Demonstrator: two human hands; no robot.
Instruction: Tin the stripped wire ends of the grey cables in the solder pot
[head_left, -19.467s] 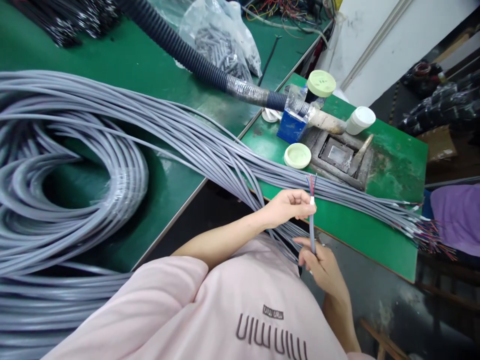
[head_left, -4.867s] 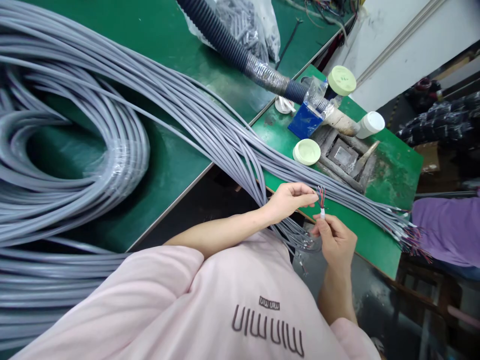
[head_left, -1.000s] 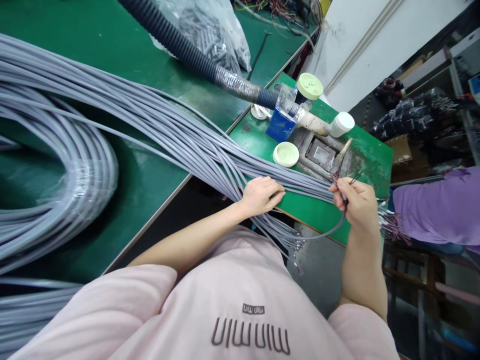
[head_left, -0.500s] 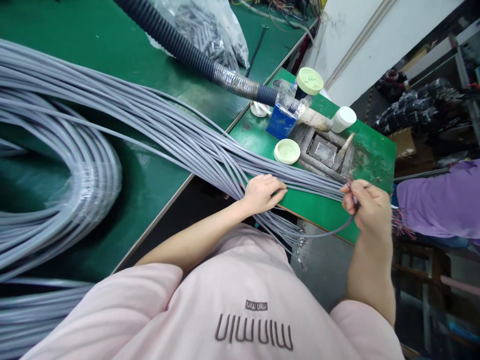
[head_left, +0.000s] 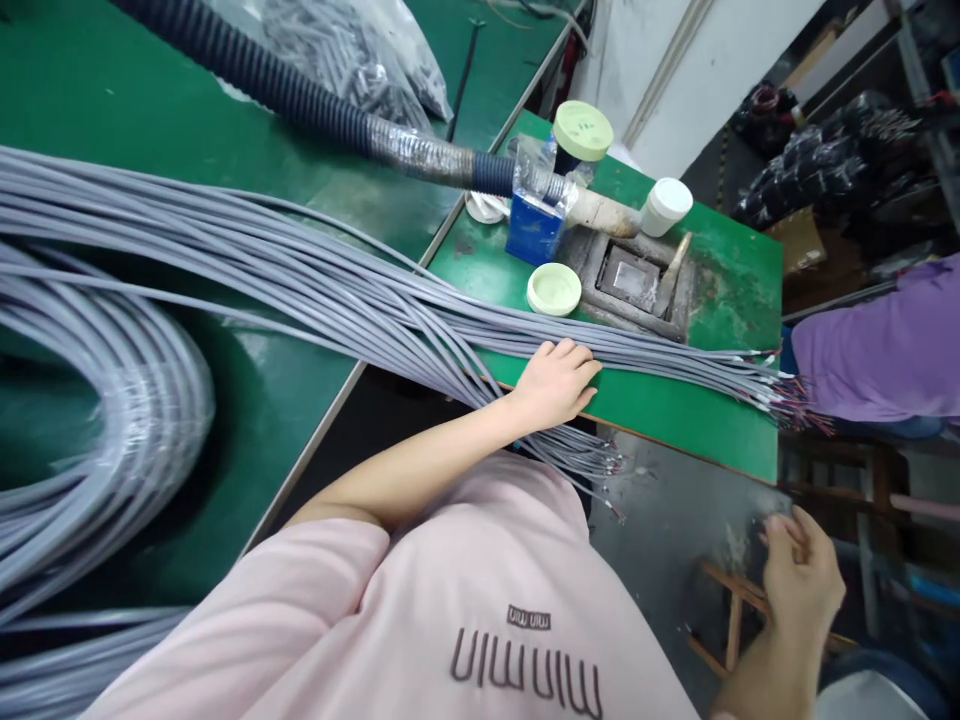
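Note:
My left hand (head_left: pixel 556 382) lies over the near edge of a thick bundle of grey cables (head_left: pixel 450 322), its fingers stretched across the cables. The bundle's stripped ends, with thin coloured wires (head_left: pixel 799 403), reach past the right edge of the small green table. Below my left hand hangs a second group of cable ends (head_left: pixel 589 455). Off the table, at the lower right, my right hand (head_left: pixel 804 570) is closed with its fingers curled together; it is slightly blurred, and what they hold, if anything, cannot be made out.
A solder pot (head_left: pixel 630 280) is set in the table, with a brush (head_left: pixel 673 275) on its rim. Around it stand a pale green lid (head_left: pixel 553 290), a blue box (head_left: pixel 534 228), a white jar (head_left: pixel 666 207) and an extraction hose (head_left: pixel 300 105). A person in a purple sleeve (head_left: pixel 877 345) is at right.
My right hand has let go of the single grey cable and moved down and right, off the table. My left hand has shifted slightly right along the bundle. The view has turned a little.

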